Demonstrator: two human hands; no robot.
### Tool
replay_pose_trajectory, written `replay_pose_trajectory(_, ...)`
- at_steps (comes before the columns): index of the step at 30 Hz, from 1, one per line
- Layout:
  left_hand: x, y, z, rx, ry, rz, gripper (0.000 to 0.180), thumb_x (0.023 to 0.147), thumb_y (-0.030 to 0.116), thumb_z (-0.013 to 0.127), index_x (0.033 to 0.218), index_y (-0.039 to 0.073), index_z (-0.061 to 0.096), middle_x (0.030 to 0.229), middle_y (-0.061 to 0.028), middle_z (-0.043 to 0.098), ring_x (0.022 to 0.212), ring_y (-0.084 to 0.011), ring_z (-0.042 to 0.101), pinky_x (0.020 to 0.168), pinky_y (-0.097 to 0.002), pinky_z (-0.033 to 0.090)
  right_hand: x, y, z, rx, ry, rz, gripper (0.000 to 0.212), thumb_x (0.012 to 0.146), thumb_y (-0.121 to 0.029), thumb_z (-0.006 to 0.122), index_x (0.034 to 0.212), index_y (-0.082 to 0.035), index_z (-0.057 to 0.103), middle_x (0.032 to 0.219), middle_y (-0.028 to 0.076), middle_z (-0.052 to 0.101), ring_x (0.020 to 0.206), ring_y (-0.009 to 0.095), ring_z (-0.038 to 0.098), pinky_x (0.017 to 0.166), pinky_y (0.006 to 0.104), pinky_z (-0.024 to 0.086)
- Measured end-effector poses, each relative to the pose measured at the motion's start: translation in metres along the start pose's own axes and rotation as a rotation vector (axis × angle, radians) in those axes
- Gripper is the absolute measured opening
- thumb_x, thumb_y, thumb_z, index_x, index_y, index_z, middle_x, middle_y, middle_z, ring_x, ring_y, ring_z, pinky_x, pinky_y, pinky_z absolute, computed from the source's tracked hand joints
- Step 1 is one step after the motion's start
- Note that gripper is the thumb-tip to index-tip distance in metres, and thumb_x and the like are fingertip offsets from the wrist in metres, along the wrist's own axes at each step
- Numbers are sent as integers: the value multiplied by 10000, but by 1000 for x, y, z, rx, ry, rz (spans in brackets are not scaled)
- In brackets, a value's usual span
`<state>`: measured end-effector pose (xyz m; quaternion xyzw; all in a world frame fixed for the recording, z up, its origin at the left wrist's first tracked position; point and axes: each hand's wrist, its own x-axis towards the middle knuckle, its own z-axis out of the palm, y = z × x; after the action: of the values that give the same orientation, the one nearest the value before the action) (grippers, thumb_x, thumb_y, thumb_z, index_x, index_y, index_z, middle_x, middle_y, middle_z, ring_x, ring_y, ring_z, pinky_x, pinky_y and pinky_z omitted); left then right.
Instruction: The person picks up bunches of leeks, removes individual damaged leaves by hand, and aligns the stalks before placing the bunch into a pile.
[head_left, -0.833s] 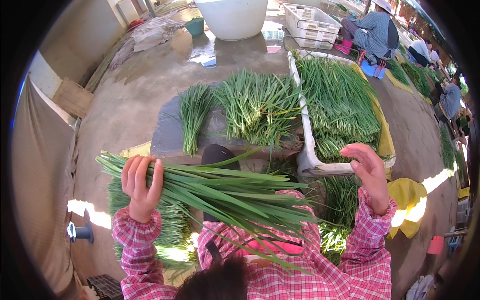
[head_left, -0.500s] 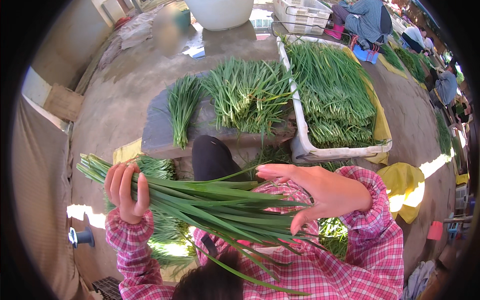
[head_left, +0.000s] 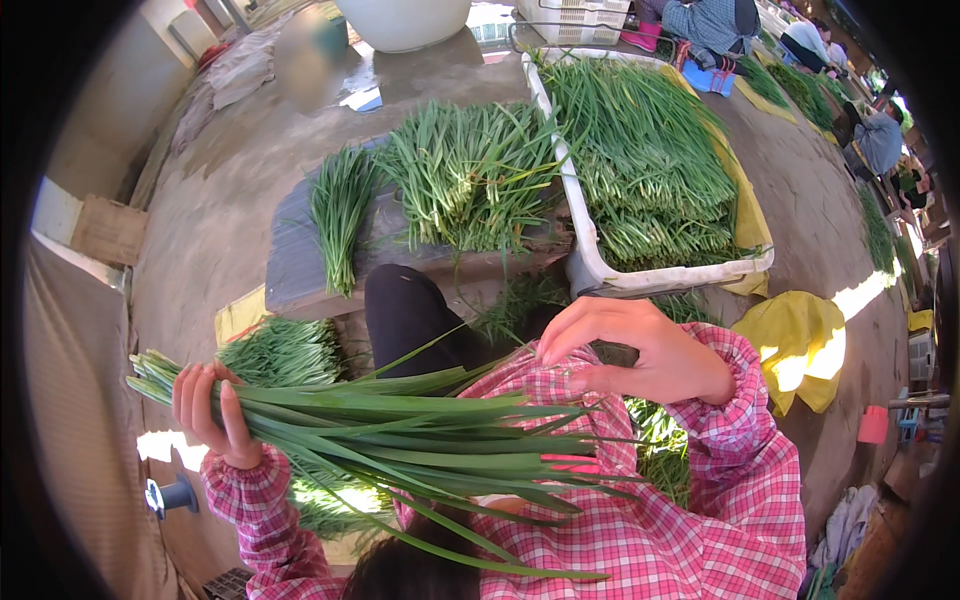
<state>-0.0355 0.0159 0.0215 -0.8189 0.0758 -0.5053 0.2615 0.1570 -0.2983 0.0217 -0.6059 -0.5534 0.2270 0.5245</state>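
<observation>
My left hand (head_left: 215,412) is closed round the pale stem end of a bunch of garlic chives (head_left: 420,425), whose long flat leaves stretch to the right across my lap. Beside the leaf tips is my right hand (head_left: 645,345), its fingers bent and the thumb a little apart, with nothing plainly held. Thin stray leaves come close to those fingertips. Ahead, on a low dark board (head_left: 290,255), lie a small bundle of chives (head_left: 340,210) and a larger heap of chives (head_left: 465,180).
A white crate (head_left: 590,235) packed with chives stands at the front right. More chives (head_left: 285,350) lie beside my left forearm. A yellow cloth (head_left: 795,345) is on the floor to the right. A large white tub (head_left: 405,20) stands at the back; people sit working at the far right.
The bunch and my left hand have moved slightly left and down. My right hand has turned, its fingers curling from a wide spread toward the thumb. The whole view has shifted a little.
</observation>
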Motion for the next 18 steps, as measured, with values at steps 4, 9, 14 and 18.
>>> replay_pose_trajectory(4, -2, 2, 1, 17, -35, 9, 405, 625, -169, 562, 948, 35, 430, 924, -139, 489, 822, -266, 513, 702, -383, 472, -8, 3, -6, 66, 83, 43, 198, 674, -62, 633, 858, -26, 570, 871, 84, 560, 760, 185, 539, 679, 284, 429)
replay_pose_trajectory(9, 1, 3, 2, -16, -57, 57, 409, 622, -169, 566, 950, 38, 435, 912, -138, 489, 814, -268, 510, 687, -384, 470, 3, 1, 21, -215, 141, -117, 221, 655, -84, 646, 856, -33, 569, 774, 68, 553, 692, 202, 541, 603, 282, 439)
replay_pose_trajectory(14, 5, 8, 2, -40, -101, 54, 409, 626, -154, 577, 958, 47, 449, 918, -136, 492, 825, -272, 507, 686, -385, 465, 6, 7, 34, -313, 141, -156, 172, 659, -58, 623, 819, -35, 566, 761, 68, 548, 664, 204, 534, 565, 287, 439)
replay_pose_trajectory(18, 7, 10, 2, -35, -110, 64, 404, 630, -149, 578, 959, 49, 451, 930, -136, 491, 824, -272, 505, 690, -383, 462, 9, 5, 31, -339, 218, -182, 142, 653, -42, 615, 785, -33, 564, 752, 68, 534, 660, 207, 521, 556, 289, 429)
